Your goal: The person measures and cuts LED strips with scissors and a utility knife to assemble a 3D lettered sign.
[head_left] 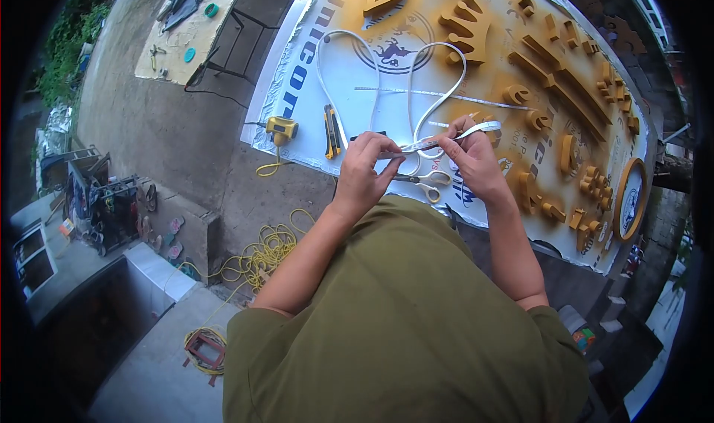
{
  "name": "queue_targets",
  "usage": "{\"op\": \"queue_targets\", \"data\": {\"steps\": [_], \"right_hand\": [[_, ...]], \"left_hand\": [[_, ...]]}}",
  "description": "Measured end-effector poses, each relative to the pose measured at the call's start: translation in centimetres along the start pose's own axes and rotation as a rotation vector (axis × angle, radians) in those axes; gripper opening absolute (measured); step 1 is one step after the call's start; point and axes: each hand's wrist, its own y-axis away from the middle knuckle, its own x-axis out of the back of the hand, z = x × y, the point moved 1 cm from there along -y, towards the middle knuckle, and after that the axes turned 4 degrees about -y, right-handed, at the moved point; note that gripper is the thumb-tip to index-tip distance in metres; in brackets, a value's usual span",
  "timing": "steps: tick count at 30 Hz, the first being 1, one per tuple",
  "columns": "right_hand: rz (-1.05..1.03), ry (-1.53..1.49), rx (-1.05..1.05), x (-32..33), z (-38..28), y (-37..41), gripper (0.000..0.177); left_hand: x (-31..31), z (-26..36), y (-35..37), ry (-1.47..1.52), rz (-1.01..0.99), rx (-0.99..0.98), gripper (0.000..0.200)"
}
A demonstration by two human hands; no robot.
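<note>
STEP: apparently positioning white strip [487, 127] above worktop [309, 137] | GRASP: left fingers [391, 168] and right fingers [451, 149] pinching it, tips nearly meeting | NEXT MOVE: seemingly calling for steady two-handed control

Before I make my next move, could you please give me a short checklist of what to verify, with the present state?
1. White strip pinched by left hand and right hand: ok.
2. Scissors lying close to the hands: ok.
3. Cutter's blade drawn in: cannot tell, too small.
4. Floor on the left free of cord: not ok, yellow cord lies tangled there.
</note>
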Motion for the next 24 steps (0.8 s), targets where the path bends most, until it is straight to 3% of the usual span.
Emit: {"op": "queue_targets", "data": {"steps": [5, 8, 12, 16, 19, 22, 24], "right_hand": [[0.026, 0.035, 0.073, -0.7, 0.2, 0.2, 0.022], [0.038, 0.452, 0.212, -1.6, -0.6, 0.4, 0.034], [0.138, 0.458, 0.062, -2.5, -1.1, 0.9, 0.024], [0.161, 0.355, 0.039, -2.9, -1.2, 1.0, 0.019], [0.138, 0.302, 0.047, -2.9, -1.1, 0.9, 0.018], [0.102, 0.284, 0.102, -2.8, -0.8, 0.8, 0.018], [0.085, 0.285, 0.120, -2.6, -0.6, 0.5, 0.019]], "left_hand": [[0.4, 0.5, -0.2, -0.111, 0.008, -0.129, 0.022], [0.4, 0.8, -0.5, -0.141, 0.032, -0.208, 0.022], [0.3, 1.2, -0.6, -0.148, 0.052, -0.241, 0.022], [0.5, 1.0, -0.6, -0.157, 0.063, -0.260, 0.021], [0.6, 1.0, -0.7, -0.155, 0.048, -0.251, 0.018], [-0.5, 0.2, -0.3, 0.054, 0.031, -0.022, 0.016], [-0.4, 0.6, -0.5, 0.088, 0.009, 0.011, 0.015]]}}
